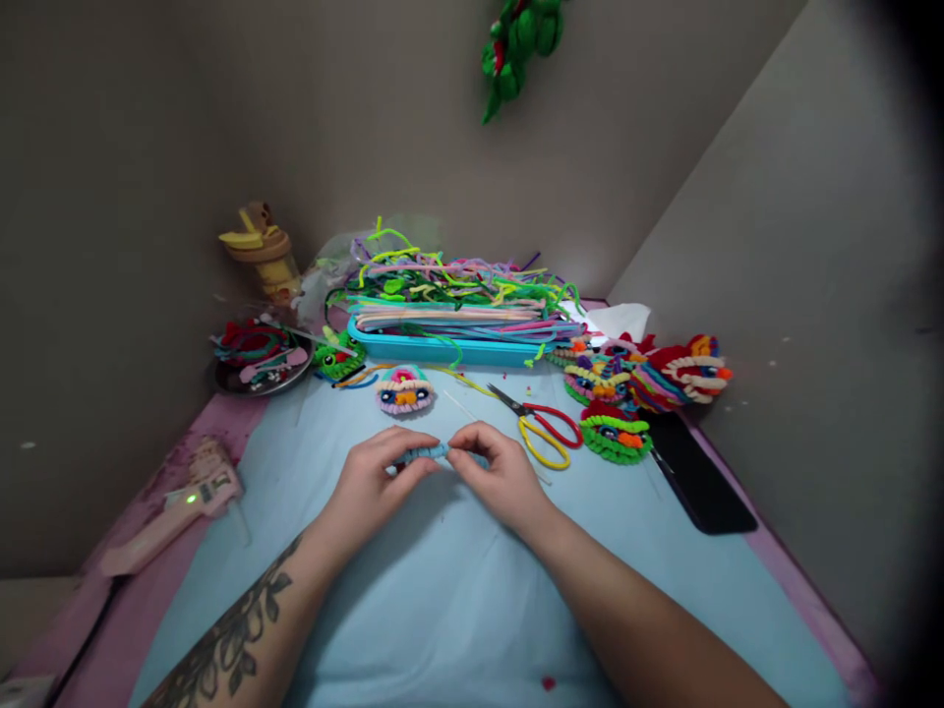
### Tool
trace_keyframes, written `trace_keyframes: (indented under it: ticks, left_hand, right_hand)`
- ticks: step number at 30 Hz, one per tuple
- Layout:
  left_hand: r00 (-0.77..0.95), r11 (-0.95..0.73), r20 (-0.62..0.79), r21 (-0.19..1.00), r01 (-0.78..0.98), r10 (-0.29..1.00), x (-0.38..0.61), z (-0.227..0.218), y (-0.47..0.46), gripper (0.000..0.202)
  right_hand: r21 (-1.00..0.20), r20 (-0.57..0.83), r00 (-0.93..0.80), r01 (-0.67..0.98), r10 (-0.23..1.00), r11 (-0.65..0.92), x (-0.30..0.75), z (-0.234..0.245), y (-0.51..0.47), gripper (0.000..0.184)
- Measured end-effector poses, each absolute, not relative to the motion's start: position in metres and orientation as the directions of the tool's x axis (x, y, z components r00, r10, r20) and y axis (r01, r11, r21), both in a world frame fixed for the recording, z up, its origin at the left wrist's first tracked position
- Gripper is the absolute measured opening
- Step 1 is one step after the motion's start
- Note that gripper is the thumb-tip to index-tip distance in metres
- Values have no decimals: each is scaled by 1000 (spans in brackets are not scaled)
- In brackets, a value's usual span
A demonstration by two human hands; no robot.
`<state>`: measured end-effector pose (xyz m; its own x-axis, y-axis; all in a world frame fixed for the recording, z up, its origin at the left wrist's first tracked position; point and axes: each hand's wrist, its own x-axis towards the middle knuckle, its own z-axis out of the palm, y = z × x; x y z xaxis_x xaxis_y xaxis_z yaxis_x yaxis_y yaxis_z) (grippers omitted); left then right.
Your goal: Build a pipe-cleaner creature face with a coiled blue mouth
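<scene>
My left hand (376, 477) is closed around one side of a light-blue, fuzzy, ridged strip (437, 451), thumb and fingers nearly meeting; my right hand (507, 474) pinches its other side between thumb and fingertips. The strip sits between my hands, above the cloth. I judge the left grip wants to be firm enough to stop twisting, yet light enough not to flatten the fuzz, with the right making small, even moves. My fingers hide much of it, so I cannot tell how it is joined.

The pale-blue cloth (442, 610) shows a pink covering (144, 619) along its edges. Metal scissors with red and yellow handles (520, 408) lie just beyond my right hand; a pale pink glue gun (173, 521), green light lit, lies well to my left. Behind, a long turquoise tray (449, 351) heaped with colourful fuzzy stems stands before plain grey walls (383, 118).
</scene>
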<state>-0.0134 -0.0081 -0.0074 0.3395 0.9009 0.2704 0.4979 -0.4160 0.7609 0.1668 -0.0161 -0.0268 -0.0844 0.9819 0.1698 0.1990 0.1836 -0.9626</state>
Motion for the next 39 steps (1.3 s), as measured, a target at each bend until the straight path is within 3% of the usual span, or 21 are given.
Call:
trace_keyframes:
  ticks: [10, 20, 33, 39]
  left_hand:
    - [194, -263, 194, 852, 452, 962, -10, -1, -11, 17]
    - [146, -223, 180, 895, 386, 973, -8, -7, -9, 13]
    - [152, -277, 234, 864, 420, 960, -7, -4, -12, 9]
    - [177, -370, 325, 814, 448, 929, -8, -6, -13, 9]
  right_hand:
    - [-990, 97, -99, 90, 990, 106, 166, -29, -14, 10]
    - [-982, 155, -41, 103, 987, 158, 161, -27, -19, 7]
    - [-984, 141, -4, 111, 990, 140, 160, -26, -20, 8]
    - [-985, 126, -37, 110, 991, 129, 160, -26, -20, 8]
